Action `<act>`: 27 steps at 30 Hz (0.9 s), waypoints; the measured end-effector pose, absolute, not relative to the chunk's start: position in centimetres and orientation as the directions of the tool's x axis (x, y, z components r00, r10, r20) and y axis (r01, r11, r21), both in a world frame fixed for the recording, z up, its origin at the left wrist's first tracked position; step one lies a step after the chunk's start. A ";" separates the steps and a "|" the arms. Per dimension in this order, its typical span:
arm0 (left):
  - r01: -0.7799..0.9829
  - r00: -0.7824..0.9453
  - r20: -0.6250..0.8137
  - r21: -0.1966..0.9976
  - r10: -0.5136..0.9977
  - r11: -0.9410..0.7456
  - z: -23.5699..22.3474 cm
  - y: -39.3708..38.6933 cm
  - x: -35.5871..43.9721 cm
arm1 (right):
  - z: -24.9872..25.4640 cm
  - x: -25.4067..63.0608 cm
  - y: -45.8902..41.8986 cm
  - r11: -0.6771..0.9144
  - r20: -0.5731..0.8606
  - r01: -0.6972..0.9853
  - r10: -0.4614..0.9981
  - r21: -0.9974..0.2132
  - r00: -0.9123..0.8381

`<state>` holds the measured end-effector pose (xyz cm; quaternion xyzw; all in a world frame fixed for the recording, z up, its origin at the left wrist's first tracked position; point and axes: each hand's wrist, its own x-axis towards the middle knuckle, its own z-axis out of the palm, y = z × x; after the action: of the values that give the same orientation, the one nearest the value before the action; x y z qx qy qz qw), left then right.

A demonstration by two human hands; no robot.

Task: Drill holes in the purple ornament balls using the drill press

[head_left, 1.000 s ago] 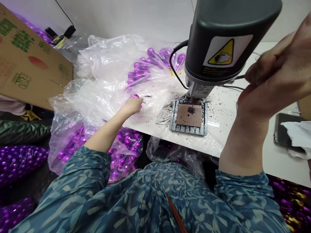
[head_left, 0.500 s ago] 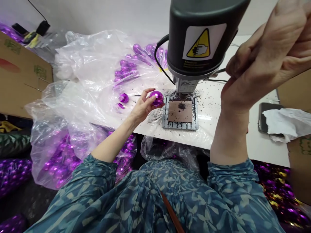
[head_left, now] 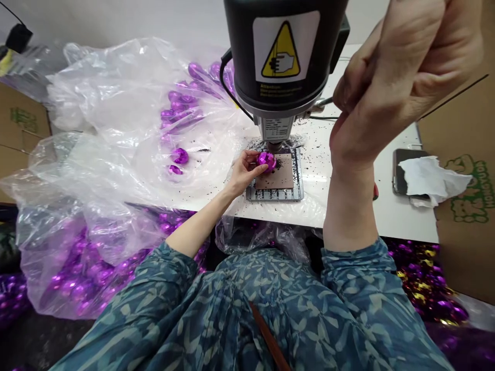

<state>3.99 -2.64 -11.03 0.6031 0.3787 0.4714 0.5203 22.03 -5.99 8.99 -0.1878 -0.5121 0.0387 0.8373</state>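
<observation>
Between the thumb and fingers of my left hand [head_left: 246,171] is a shiny purple faceted ball [head_left: 266,162]. It is over the brown square board [head_left: 284,178] on the grey slotted base [head_left: 297,193], just below the spindle [head_left: 275,146] of a bench drill press [head_left: 286,93]. Whether the ball touches the board is hard to tell. My right hand [head_left: 398,77] is raised at the upper right, its fingers closed round the end of the machine's metal lever [head_left: 325,102]. The grip itself is hidden inside the fingers. Dark shavings lie on the board and around the base.
Clear plastic bags with purple balls [head_left: 181,105] cover the table's left side. Two loose purple pieces [head_left: 180,155] lie there. At right are a dark flat device [head_left: 402,180] with white tissue [head_left: 433,178] and a cardboard box [head_left: 467,226]. Another bag [head_left: 77,247] hangs over the front-left edge.
My left hand has carried the purple ball rightward, from beside the base to over the board under the spindle. My right hand stays closed on the lever. The view has shifted slightly.
</observation>
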 end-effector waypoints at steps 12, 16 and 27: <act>0.295 0.358 0.386 0.817 0.850 -0.495 -11.2 -3.6 5.3 | 9.6 21.5 -6.6 0.897 0.776 0.034 0.363 -0.442 0.516; 0.292 0.354 0.391 0.817 0.850 -0.497 -11.7 -4.0 5.7 | 9.1 21.8 -6.6 0.914 0.818 0.088 0.308 -0.396 0.485; 0.267 0.376 0.368 0.836 0.850 -0.480 -12.1 -4.0 5.5 | 6.2 21.1 -7.0 0.936 0.804 0.204 0.121 -0.288 0.582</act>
<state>5.52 -3.99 -12.15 0.7521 0.3714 0.4174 0.3495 21.15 -7.00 6.24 -0.1778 -0.4564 -0.0237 0.8715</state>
